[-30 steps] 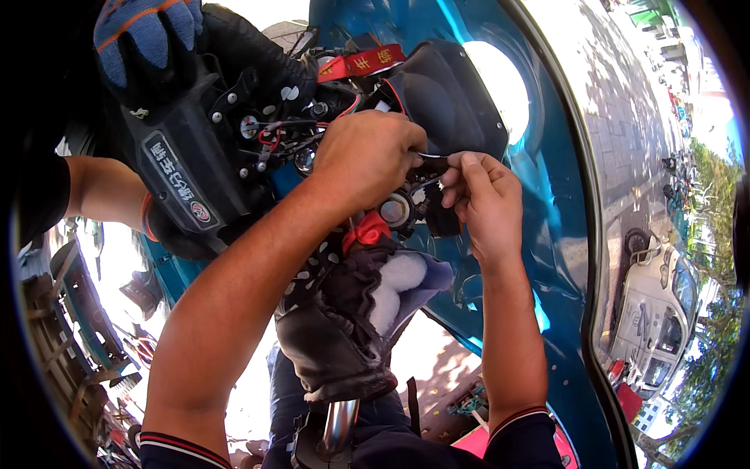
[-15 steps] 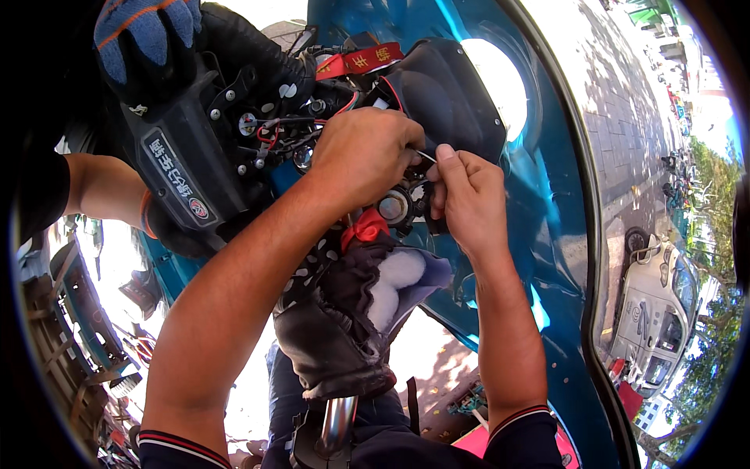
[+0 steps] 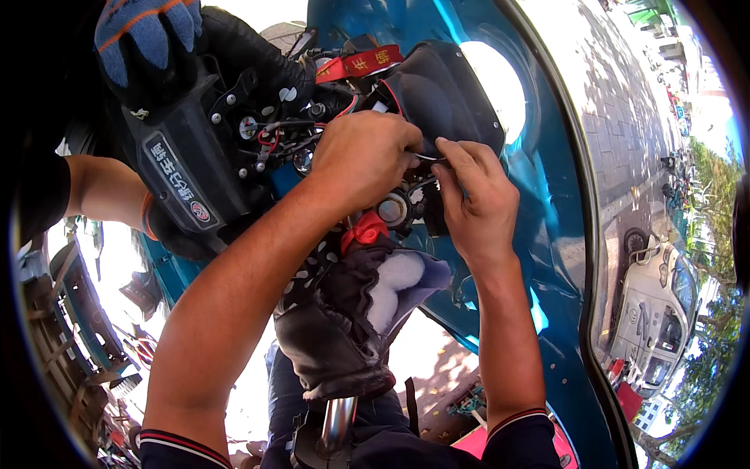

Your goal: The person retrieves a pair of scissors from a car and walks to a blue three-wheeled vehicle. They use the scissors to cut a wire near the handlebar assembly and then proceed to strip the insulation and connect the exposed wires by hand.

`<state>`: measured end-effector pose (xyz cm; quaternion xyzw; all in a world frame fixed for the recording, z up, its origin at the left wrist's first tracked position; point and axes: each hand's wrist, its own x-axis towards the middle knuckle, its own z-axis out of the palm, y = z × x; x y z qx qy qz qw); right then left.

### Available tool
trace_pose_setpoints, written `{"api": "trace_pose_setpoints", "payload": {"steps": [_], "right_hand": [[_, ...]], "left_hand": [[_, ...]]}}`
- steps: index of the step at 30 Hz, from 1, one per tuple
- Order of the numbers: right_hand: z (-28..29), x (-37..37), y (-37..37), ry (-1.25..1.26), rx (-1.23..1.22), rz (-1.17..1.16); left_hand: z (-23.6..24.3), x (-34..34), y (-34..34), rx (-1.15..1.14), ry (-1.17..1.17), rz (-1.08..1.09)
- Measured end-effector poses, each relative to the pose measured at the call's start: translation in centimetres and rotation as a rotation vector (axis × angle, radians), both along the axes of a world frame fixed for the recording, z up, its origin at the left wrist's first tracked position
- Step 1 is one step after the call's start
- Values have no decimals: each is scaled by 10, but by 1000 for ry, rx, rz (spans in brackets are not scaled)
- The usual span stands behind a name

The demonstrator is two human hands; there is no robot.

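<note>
My left hand (image 3: 359, 156) is closed over the exposed wiring (image 3: 269, 133) of a vehicle's handlebar area, pinching a thin wire (image 3: 428, 156) beside a black plastic housing (image 3: 437, 98). My right hand (image 3: 476, 199) is at the wire's other end, thumb and forefinger around it; their exact contact is hard to make out. Below both hands are a round metal-rimmed fitting (image 3: 391, 209) and a red fabric bow (image 3: 363, 233). A padded black handlebar cover with white fleece lining (image 3: 391, 289) hangs between my forearms.
A co-worker's blue-gloved hand (image 3: 144, 39) lies on a black control cover (image 3: 176, 176); a forearm (image 3: 101, 187) reaches in from the left. Teal bodywork (image 3: 547, 258) fills the right, with a paved street (image 3: 594, 117) and white van (image 3: 648, 313) beyond. A red ribbon (image 3: 355, 62) sits above.
My right hand first moved left along the wire, then its fingers shifted upward and changed their grip. My left hand and the co-worker's gloved hand stay nearly in place.
</note>
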<state>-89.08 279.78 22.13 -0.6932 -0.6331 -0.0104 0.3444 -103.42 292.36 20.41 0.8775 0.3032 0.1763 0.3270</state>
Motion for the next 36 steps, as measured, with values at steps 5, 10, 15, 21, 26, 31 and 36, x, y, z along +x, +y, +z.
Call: {"api": "trace_pose_setpoints", "payload": {"steps": [5,10,15,21,26,31,36], "right_hand": [[1,-4,-1,288,-161,-66],[-3,-7,1,623,-307,-252],[25,-14,16,1049,-315,-319],[8,-4,7,938,-329,-193],[22,6,11,1652,-457,-136],[0,8,1,988,-308,-184],[10,-6,5,-50,-97,-34]], "left_hand": [[0,-2,1,4,0,-7],[-2,-1,1,11,-45,-41],[-3,-4,3,13,-69,-59],[0,0,3,-5,-3,-66],[-3,0,4,-25,12,-48],[-2,1,3,-43,-11,-45],[-3,-1,3,-33,-14,-37]]}}
